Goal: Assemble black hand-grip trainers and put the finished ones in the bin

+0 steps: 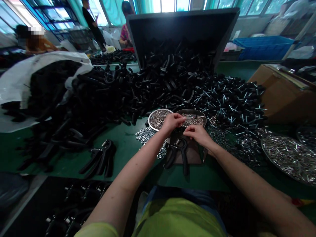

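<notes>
My left hand (174,121) reaches over the gap between a white-rimmed dish of small metal parts (149,122) and a dark oval dish (203,121). Its fingers are pinched together; what they hold is too small to name. Just right of it and lower, my right hand (197,134) is also closed in a pinch, its contents unclear. Below both hands, a black clamp (184,155) lies with its handles spread on a brown board (195,154). Metal nuts (161,152) are scattered to the left of the clamp.
Black clamp parts (111,95) are heaped across the back, before a tilted dark bin (182,29). Threaded parts (229,102), a cardboard box (281,92) and a pin tray (288,156) stand right. Assembled clamps (101,159) lie left. Several people are behind.
</notes>
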The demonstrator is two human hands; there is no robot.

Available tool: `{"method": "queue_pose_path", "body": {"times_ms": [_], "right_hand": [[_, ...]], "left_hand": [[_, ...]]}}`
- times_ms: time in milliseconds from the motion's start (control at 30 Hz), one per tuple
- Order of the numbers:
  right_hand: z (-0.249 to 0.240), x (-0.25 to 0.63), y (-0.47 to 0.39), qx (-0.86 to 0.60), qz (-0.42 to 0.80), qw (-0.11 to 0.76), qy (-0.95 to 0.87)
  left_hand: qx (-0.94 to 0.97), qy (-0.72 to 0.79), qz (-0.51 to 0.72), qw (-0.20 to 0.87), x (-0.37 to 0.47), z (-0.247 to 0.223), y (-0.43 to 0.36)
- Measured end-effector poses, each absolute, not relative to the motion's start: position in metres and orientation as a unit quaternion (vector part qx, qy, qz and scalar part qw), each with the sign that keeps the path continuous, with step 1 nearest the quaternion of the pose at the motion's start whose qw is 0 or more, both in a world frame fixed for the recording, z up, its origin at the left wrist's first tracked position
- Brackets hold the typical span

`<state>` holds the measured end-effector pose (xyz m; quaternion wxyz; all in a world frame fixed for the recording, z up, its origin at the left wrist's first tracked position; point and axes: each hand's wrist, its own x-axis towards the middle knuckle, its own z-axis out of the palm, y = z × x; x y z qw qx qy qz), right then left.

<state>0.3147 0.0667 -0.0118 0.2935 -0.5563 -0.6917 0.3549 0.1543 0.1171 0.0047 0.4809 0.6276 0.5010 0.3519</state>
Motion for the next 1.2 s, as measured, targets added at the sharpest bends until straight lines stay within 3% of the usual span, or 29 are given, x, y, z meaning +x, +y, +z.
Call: {"method": "queue_pose_path", "body": {"times_ms": [300,433,633,900,1200], "right_hand": [[-0.040,0.299,0.066,-0.533,0.378,0.286,-0.701],[-0.035,0.296,0.066,-0.534,0.356,0.271,-0.717],[-0.023,0.291,0.067,-0.537,0.330,0.246,-0.736],[-0.028,0.292,0.070,-0.549,0.393,0.244,-0.697],[-0.036,0.299,0.069,-0.547,0.552,0.258,-0.573]], "left_hand": [[0.393,0.491,0.420,0.655,0.086,-0.016,0.031],[0.372,0.489,0.432,0.660,0.079,-0.025,0.014],[0.496,0.521,0.379,0.582,0.093,-0.021,0.006],[0.735,0.539,0.285,0.297,0.119,-0.023,0.009],[0.737,0.536,0.268,0.312,0.125,-0.032,0.012]]}}
